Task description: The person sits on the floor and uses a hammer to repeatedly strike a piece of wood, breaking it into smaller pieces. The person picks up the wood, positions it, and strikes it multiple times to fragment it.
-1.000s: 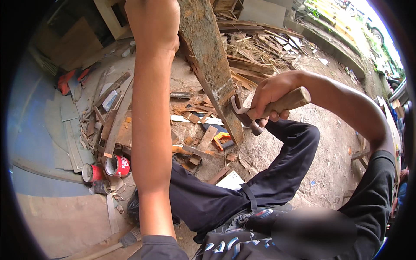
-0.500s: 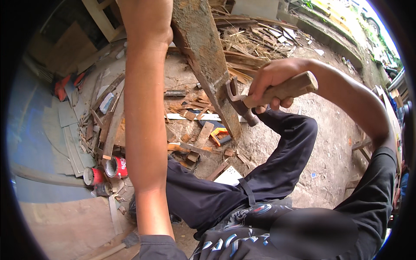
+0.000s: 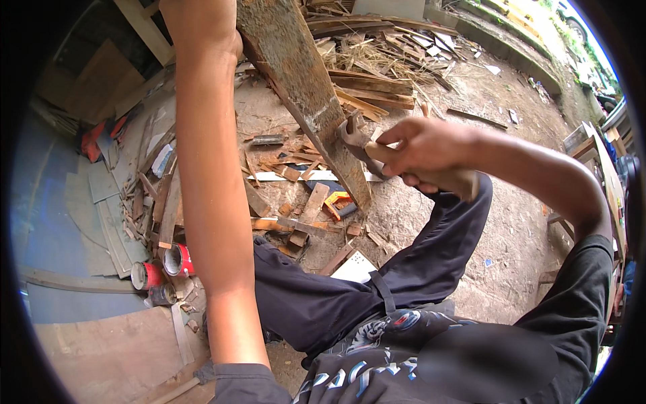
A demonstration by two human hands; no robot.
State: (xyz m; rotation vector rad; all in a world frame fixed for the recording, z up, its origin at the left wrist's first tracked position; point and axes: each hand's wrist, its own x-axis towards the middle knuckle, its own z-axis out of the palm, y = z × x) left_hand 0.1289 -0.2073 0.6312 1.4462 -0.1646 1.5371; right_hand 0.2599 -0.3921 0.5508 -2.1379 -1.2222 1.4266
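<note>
A long weathered wooden board [image 3: 296,81], stained and rough, slants from the top edge down to the middle of the view. My left forearm reaches straight up beside it. Of my left hand [image 3: 200,20], only the wrist and back show at the top, close to the board; its fingers are beyond the frame. My right hand [image 3: 420,151] is closed around the wooden handle of a claw hammer [image 3: 454,182]. The rusty hammer head lies against or just in front of the board's lower part, claw upward; contact is hard to tell.
Beneath the board lie wood offcuts [image 3: 313,209] and a saw with an orange-yellow handle [image 3: 334,204]. Scrap planks and shavings [image 3: 383,67] are heaped behind. Red cans [image 3: 177,260] stand at left near a blue sheet [image 3: 64,202]. My bent leg [image 3: 451,236] is below the hammer.
The hammer head has shifted up and left toward the board, and my right wrist has turned. My left arm and the board appear slightly farther left.
</note>
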